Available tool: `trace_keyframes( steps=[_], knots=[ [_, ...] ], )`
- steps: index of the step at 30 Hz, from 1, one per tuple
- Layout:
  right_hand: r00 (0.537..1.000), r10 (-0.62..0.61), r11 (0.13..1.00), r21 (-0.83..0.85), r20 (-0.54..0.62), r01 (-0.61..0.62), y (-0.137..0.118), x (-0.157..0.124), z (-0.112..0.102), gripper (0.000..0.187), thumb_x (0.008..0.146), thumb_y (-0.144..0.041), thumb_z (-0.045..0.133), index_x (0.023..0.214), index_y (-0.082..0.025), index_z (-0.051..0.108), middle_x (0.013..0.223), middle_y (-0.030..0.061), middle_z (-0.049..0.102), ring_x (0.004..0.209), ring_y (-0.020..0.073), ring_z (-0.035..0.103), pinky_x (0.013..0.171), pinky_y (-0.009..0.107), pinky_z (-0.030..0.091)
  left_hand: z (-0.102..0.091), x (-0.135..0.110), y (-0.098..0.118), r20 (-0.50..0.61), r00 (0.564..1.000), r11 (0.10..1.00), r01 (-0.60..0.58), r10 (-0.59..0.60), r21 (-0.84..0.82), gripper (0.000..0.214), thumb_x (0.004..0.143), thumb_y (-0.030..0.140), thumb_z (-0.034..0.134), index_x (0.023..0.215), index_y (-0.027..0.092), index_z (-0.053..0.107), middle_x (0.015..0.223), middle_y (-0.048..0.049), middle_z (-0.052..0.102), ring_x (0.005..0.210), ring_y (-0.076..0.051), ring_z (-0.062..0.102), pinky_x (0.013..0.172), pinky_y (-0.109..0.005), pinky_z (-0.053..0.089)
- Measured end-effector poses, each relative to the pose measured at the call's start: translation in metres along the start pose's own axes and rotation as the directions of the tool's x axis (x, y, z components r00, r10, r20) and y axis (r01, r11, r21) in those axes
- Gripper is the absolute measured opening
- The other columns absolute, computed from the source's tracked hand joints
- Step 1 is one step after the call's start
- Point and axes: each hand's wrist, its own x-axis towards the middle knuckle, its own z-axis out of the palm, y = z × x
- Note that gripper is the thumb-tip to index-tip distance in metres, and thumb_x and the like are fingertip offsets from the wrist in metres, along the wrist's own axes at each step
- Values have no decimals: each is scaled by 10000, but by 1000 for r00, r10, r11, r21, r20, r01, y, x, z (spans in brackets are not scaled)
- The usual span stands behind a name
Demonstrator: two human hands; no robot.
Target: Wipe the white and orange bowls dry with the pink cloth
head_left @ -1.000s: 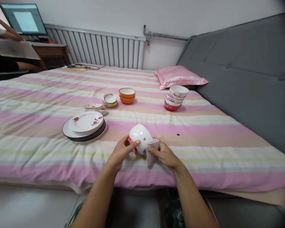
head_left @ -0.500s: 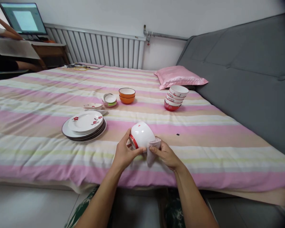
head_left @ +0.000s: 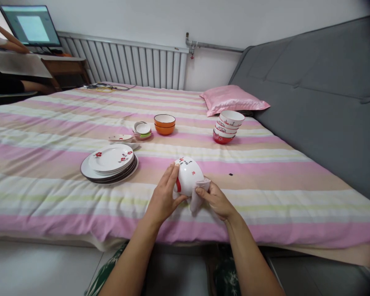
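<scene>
A white bowl point(head_left: 189, 174) with a red foot band and a small dark-and-red print is tipped on its side above the near part of the bed. My left hand point(head_left: 165, 195) grips it from the left, fingers over its base and thumb below. On the opposite side, my right hand point(head_left: 216, 199) pinches a folded pale pink cloth point(head_left: 197, 195) against the rim. The cloth covers part of the rim, and the bowl's inside is turned out of sight.
Stacked plates point(head_left: 111, 160) lie at left, with small dishes point(head_left: 142, 129) and orange bowls point(head_left: 164, 124) behind. A leaning bowl stack point(head_left: 228, 127) stands at right near a pink pillow point(head_left: 234, 100). A person's arm point(head_left: 14, 43) shows by a monitor point(head_left: 31, 26).
The bowl has been turned, bringing its dark print into view, and sits slightly further right. My left hand has shifted its fingers up over the base; my right hand with the cloth barely moved.
</scene>
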Motion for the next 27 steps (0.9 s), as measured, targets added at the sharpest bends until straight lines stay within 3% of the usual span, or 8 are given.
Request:
trace_keyframes(
  steps=[5,9,13,15,18,21,24,27],
  knots=[
    [999,46,999,13,2,-46,0,2,1,380,756,-403,707,1076,-230,598,1089,43,638,991,199,572,914,357,441,0,2,-2,31,999,999,40,-39,-31,924,661,228,763,1447,215,278,1488,-162,328,1382,-277,286,1126,-431,260],
    [998,58,998,10,26,-59,-1,2,2,390,750,-397,714,1080,-224,599,1049,40,647,943,188,586,870,338,457,-3,1,-2,19,984,956,178,-179,-235,846,654,320,771,1398,221,383,1480,-140,347,1382,-291,278,1115,-453,268],
    [994,50,998,-28,99,-47,-2,2,4,400,746,-361,720,1093,-210,589,1053,47,647,950,186,583,872,327,450,-7,2,5,165,921,679,373,-352,-633,690,749,336,687,1379,254,417,1501,-93,325,1352,-289,334,1026,-415,401],
    [988,48,998,-44,149,-42,-4,2,4,457,734,-346,730,1138,-208,566,1080,54,641,977,194,577,885,331,442,-7,2,10,197,899,570,404,-390,-715,676,756,320,681,1377,254,422,1496,-80,341,1343,-276,350,1015,-382,413],
    [975,38,998,-63,219,-25,-7,2,4,519,734,-310,723,1201,-215,519,1134,59,614,1026,200,554,904,331,423,-4,3,13,165,852,499,436,-496,-749,822,706,298,728,1423,246,329,1489,-100,347,1332,-268,364,1026,-379,396],
    [971,21,992,-124,239,9,-10,0,3,517,732,-244,691,1208,-218,491,1084,47,598,980,195,543,858,319,426,0,3,13,130,811,485,460,-570,-743,880,639,288,775,1400,206,341,1473,-142,350,1321,-288,373,1015,-398,402],
    [982,-21,987,-152,186,50,-9,-1,2,499,683,-169,652,1155,-217,499,990,20,571,890,177,523,787,285,419,2,4,11,115,821,514,451,-559,-729,747,637,298,774,1293,161,445,1387,-159,452,1281,-293,420,994,-404,419],
    [992,-35,999,-17,121,38,-2,1,2,406,659,-151,552,1057,-223,529,898,-7,547,830,157,506,743,251,405,0,6,12,114,817,504,451,-565,-736,679,649,295,765,1246,154,474,1343,-156,494,1251,-280,454,983,-397,421]
  ],
)
